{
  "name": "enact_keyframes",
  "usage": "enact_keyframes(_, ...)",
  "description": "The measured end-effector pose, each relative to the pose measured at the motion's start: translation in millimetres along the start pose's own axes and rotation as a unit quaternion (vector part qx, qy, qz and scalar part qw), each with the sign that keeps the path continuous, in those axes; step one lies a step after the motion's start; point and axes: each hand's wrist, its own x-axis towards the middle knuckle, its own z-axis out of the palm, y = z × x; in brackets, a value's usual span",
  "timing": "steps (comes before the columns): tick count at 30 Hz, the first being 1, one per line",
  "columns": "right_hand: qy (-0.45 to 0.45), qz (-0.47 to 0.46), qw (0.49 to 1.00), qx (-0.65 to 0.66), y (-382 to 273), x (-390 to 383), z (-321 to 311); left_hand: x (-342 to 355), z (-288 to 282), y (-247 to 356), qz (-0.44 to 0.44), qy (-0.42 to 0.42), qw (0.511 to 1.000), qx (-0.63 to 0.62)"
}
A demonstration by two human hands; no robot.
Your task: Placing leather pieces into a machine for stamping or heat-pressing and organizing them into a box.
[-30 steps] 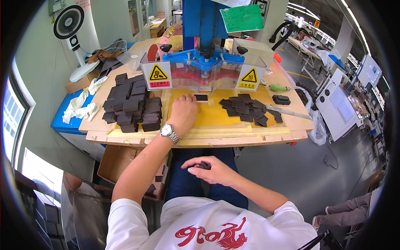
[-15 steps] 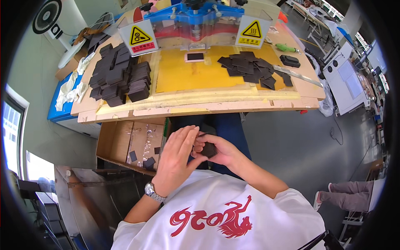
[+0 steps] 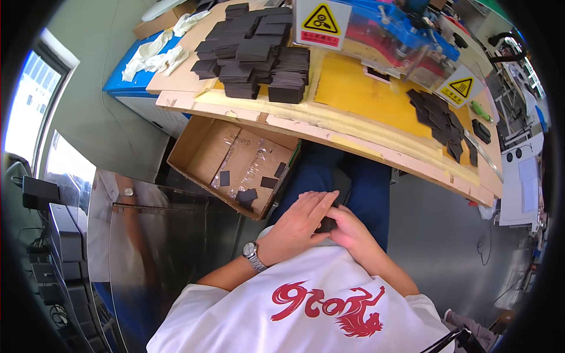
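Both my hands meet over my lap, below the table's front edge. A small stack of dark square pieces (image 3: 325, 225), mostly covered, lies in my right hand (image 3: 352, 230), whose fingers curl round it. My left hand (image 3: 299, 225), with a metal-banded watch (image 3: 252, 253) on its wrist, lies across the top with fingers stretched out and close together. Its thumb is beside the stack's lower edge. How many pieces are held cannot be seen. Left of my knees, an open cardboard box (image 3: 197, 130) has several loose dark squares (image 3: 268, 182) on its bottom.
Piles of dark squares (image 3: 253, 50) stand on the wooden table's (image 3: 353, 144) left. More squares (image 3: 438, 120) spread to the right of a yellow mat (image 3: 347, 88). A blue press (image 3: 385, 26) with warning signs stands behind. A metal ruler (image 3: 484, 154) lies at the right.
My view has turned left, so the table and box sit farther right. My hands have drawn closer to my body, and the left covers more of the stack. Another square shows by the box's right wall.
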Motion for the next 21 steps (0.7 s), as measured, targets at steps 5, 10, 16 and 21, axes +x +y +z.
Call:
enact_keyframes(5,0.081,0.022,0.996,-0.029,-3,5,30,-10,-6,-16,-0.029,0.017,0.999,-0.014)
enact_keyframes(10,-0.04,0.063,0.996,-0.045,-4,24,14,-13,-51,-61,-0.068,0.066,0.987,-0.134)
enact_keyframes(16,-0.049,0.079,0.993,-0.075,-1,35,17,-12,-35,-168,-0.174,-0.153,0.908,0.349)
enact_keyframes(21,-0.027,0.068,0.993,-0.092,0,34,18,5,-6,-185,-0.197,-0.201,0.894,0.35)
